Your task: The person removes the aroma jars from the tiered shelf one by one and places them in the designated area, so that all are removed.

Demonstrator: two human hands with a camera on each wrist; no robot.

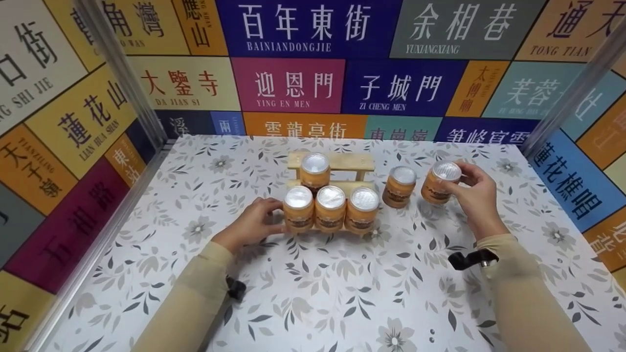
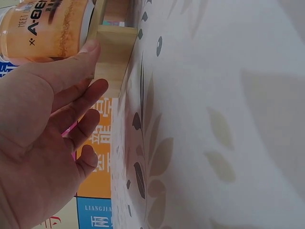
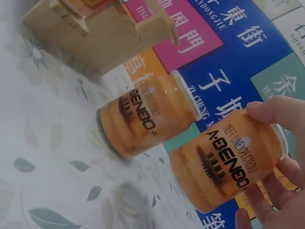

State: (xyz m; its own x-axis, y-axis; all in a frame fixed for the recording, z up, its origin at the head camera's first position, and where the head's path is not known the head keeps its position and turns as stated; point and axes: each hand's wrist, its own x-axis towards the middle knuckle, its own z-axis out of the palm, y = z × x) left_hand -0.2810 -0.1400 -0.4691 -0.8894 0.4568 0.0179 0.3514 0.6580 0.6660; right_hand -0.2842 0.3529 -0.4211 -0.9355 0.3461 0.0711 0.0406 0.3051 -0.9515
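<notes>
My right fingers (image 1: 473,175) pinched a near-upright jar (image 1: 437,190), right of a standing jar (image 1: 399,190) and the rack (image 1: 342,160). My left fingers (image 2: 89,123), loosely spread, lay by its left end.

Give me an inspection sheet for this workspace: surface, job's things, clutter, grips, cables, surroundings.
Surface: table, white with leaf and flower print.
Job's things: six silver-topped cans; three front cans and one rear can on the wooden rack, a lone can upright on the table to its right, and a held can.
Clutter: nothing seen.
Grips: left grip at the rack's left end, fingers relaxed; right grip holds the held can. Each wrist wears a black strap.
Cables: nothing seen.
Surroundings: coloured sign panels; a post at each rear corner.
</notes>
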